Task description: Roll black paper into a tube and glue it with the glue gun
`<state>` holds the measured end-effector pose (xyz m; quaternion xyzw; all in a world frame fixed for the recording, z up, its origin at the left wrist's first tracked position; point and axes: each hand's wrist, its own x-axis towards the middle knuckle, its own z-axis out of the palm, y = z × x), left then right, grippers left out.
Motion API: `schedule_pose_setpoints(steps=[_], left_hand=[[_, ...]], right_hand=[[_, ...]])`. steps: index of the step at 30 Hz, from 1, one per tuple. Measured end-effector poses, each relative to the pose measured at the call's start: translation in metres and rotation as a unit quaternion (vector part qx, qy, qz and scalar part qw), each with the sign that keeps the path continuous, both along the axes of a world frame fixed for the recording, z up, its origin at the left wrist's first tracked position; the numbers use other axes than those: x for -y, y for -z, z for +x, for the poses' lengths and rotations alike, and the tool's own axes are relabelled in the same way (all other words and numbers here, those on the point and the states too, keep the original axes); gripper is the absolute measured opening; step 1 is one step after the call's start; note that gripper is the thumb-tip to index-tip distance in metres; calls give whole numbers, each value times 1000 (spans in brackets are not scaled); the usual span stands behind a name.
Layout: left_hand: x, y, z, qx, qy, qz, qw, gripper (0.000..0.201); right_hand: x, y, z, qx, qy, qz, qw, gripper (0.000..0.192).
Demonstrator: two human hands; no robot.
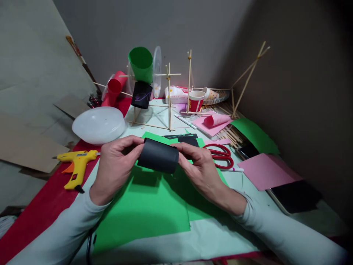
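A piece of black paper (158, 157), curved over into a roll, is held up in front of me between both hands. My left hand (117, 162) pinches its left end, thumb in front and fingers partly hidden behind. At the right end, my right hand (197, 165) grips the edge in the same way. Beneath them lie sheets of green paper (154, 206), with the roll's shadow on them. Red-handled scissors (220, 154) rest just beyond my right hand. A yellow glue gun (78, 165) lies to the left of my left hand.
Behind stand a stick frame (169, 99) carrying a green paper cup shape (140, 66), and a second stick frame (189, 81). A white plastic lid (99, 125) sits at left. On the right are a red-white paper cup (196, 101), wooden sticks (234, 136), pink paper (264, 171) and a phone (296, 197).
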<state>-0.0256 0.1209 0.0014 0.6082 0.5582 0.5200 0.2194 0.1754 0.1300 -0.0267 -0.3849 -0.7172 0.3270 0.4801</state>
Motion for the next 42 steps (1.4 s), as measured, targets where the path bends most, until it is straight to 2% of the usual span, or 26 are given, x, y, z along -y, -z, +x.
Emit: schedule_pose_setpoints(steps=[2, 6, 12, 22, 25, 29, 32, 35, 39, 42], left_hand=[[2, 3, 1, -9, -4, 25, 1000, 8], [7, 6, 2, -73, 17, 105, 992, 18], [9, 5, 4, -142, 30, 198, 969, 26], [13, 4, 5, -144, 12, 151, 978, 22], [11, 7, 5, -134, 24, 119, 983, 21], [9, 10, 5, -108, 36, 75, 991, 19], [9, 10, 5, -96, 25, 67, 993, 20], [10, 9, 5, -95, 17, 69, 993, 19], [12, 7, 5, -123, 20, 69, 990, 21], [11, 7, 6, -114, 34, 64, 991, 21]], right_hand=[[0, 0, 1, 7, 7, 21, 1000, 23], [1, -1, 1, 2, 16, 47, 999, 22], [0, -1, 1, -33, 19, 41, 998, 19], [-1, 4, 2, -46, -12, 3, 999, 14], [-1, 6, 3, -67, -17, -20, 997, 16], [-2, 6, 2, -73, -5, -12, 997, 16], [-4, 4, 3, -36, 3, 24, 999, 17], [-6, 4, 6, 34, 10, 112, 993, 23], [-10, 4, 11, 129, 26, 248, 960, 32], [-10, 3, 14, 175, 46, 291, 939, 29]])
